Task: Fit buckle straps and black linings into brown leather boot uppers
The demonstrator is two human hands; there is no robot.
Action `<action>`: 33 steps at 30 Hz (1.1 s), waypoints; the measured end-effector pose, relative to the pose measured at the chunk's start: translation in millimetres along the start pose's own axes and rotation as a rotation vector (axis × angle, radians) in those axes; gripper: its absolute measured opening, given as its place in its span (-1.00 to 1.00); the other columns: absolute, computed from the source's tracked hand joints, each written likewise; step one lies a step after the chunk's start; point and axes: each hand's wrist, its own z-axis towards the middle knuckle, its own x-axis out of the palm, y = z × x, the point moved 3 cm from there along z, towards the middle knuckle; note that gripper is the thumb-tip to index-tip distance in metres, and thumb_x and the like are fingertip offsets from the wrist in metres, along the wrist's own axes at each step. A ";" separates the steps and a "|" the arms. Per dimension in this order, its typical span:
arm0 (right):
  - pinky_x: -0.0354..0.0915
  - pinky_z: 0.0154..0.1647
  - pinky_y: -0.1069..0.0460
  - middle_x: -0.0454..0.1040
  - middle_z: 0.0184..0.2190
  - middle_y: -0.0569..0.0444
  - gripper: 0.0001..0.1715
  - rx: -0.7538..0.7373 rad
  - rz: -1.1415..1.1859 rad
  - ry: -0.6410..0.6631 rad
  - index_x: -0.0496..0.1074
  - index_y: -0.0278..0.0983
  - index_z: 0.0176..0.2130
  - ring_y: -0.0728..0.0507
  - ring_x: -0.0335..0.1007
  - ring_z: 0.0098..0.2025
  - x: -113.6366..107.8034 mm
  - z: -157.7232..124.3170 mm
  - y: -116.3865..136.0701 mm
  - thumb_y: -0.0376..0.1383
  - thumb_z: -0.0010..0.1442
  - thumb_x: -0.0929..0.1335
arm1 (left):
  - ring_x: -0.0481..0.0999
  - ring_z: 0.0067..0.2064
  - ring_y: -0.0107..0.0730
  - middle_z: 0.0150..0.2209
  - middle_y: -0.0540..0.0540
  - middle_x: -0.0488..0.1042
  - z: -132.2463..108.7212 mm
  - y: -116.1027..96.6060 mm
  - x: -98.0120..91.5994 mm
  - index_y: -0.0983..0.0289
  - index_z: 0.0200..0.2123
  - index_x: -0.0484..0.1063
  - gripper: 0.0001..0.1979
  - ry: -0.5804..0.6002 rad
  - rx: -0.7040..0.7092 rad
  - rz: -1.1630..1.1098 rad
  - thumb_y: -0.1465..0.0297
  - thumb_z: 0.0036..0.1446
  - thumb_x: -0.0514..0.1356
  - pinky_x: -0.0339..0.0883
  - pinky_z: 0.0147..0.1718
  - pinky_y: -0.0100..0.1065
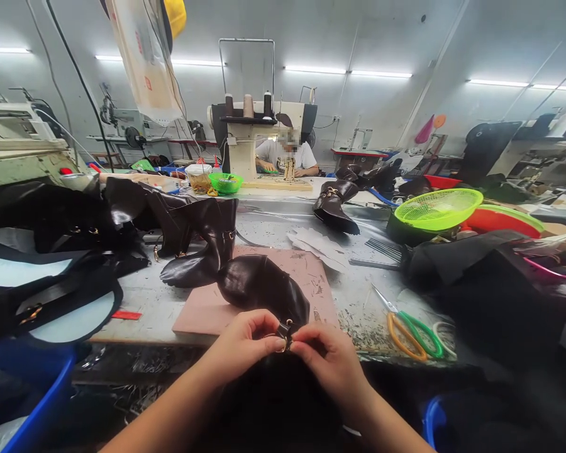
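Observation:
My left hand (245, 346) and my right hand (332, 362) meet at the near edge of the table, both pinched on a small metal buckle (285, 333) fixed to a dark brown leather boot upper (261, 286). The upper lies over a pink cutting board (306, 270) and hangs toward my lap. Fingers of both hands are curled tight around the buckle and strap.
Several brown boot uppers (188, 233) lie at the left, another (332, 204) further back. Scissors with green and orange handles (408, 330) rest at the right. A green basket (438, 207), an orange tray (504, 220), black material (490, 283). A person sits at a sewing machine (245, 138) behind.

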 end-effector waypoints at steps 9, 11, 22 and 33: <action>0.34 -0.41 0.08 0.47 -0.45 0.10 -0.91 -0.023 0.079 0.096 0.38 -0.23 -0.30 -0.04 0.40 -0.43 4.2 -10.4 2.6 -0.36 0.13 0.28 | 0.20 -0.52 -0.54 -0.56 -0.08 0.26 1.4 4.7 0.5 0.29 -0.51 0.24 -0.79 -0.066 0.021 -0.019 0.30 -0.11 0.20 0.07 -0.58 -0.50; 0.34 -0.34 0.06 0.45 -0.39 0.07 -0.91 0.003 0.101 0.166 0.41 -0.23 -0.33 -0.05 0.41 -0.35 3.8 -11.6 3.8 -0.38 0.10 0.31 | 0.19 -0.52 -0.55 -0.56 -0.07 0.26 2.0 6.5 0.2 0.30 -0.52 0.24 -0.79 -0.062 0.023 -0.026 0.30 -0.11 0.20 0.06 -0.59 -0.51; 0.35 -0.30 -0.02 0.37 -0.24 -0.07 -0.59 -0.475 -0.482 0.294 0.34 -0.30 -0.08 -0.13 0.30 -0.27 10.3 -19.9 10.2 -0.53 0.08 0.19 | 0.18 -0.55 -0.57 -0.58 -0.08 0.25 6.2 8.5 2.1 0.30 -0.54 0.23 -0.78 -0.077 -0.004 -0.054 0.30 -0.13 0.20 0.05 -0.61 -0.51; 0.32 -0.38 0.07 0.42 -0.37 0.04 -0.81 -0.435 -0.137 0.239 0.33 -0.26 -0.31 -0.05 0.33 -0.36 0.7 -13.1 15.3 -0.42 0.20 0.17 | 0.21 -0.54 -0.57 -0.56 -0.05 0.33 3.5 10.8 -2.7 0.30 -0.51 0.21 -0.74 -0.016 -0.059 -0.106 0.27 -0.12 0.22 0.03 -0.62 -0.53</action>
